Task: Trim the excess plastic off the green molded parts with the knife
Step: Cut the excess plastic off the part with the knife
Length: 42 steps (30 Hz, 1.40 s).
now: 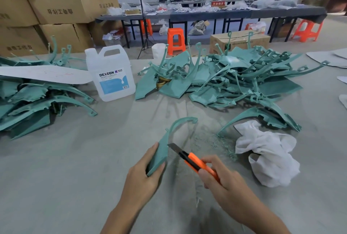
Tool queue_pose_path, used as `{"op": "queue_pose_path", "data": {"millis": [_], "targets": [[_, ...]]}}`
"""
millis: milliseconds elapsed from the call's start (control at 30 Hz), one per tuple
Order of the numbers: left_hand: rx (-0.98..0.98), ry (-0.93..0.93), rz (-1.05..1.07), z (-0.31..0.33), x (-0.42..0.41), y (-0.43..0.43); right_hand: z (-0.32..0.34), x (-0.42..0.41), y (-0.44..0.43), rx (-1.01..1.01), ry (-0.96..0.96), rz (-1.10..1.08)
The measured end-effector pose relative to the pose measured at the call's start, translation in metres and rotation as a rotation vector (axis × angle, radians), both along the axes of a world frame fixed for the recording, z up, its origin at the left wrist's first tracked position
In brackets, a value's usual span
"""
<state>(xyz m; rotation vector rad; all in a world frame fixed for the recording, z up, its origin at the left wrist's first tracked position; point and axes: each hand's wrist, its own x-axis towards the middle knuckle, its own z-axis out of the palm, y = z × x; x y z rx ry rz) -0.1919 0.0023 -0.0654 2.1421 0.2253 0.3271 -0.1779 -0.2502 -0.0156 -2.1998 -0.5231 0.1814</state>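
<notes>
1. Left hand [144,173] grips one green part [169,140], near centre of the desk [75,177]; right hand [221,181] clenches the one knife [195,162], blade at the part's right edge.
2. Mid-trim, I'd say. Next comes a steady stroke along that edge.
3. Two heaps wait, left heap [37,102] and far-right heap [234,80] — too tangled to count.

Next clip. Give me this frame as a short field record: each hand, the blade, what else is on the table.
left hand: holds the wide end of a green part
right hand: grips the orange knife
blade: extended, tip at the held part's right edge; contact unclear
left pile: green parts, partly under a white sheet
right pile: green parts, tangled heap
also on table: jug, white cloth, green shavings
</notes>
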Motion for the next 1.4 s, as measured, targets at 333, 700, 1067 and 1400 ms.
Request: {"op": "queue_pose_path", "data": {"millis": [333, 700, 1067, 1400], "targets": [[0.045, -0.003, -0.079, -0.012, -0.002, 0.0, 0.022, 0.011, -0.008, -0.204, -0.081, 0.112], [0.207, 0.021, -0.119, -0.016, -0.008, -0.006, 0.027, 0.075, 0.0, -0.437, -0.257, 0.167], [0.116, 0.033, -0.086, -0.015, -0.006, -0.004, 0.001, 0.179, -0.014, -0.817, -0.191, -0.227], [0.109, 0.036, -0.077, -0.017, -0.007, -0.003, 0.018, 0.113, 0.009, -0.19, -0.144, -0.115]]}}
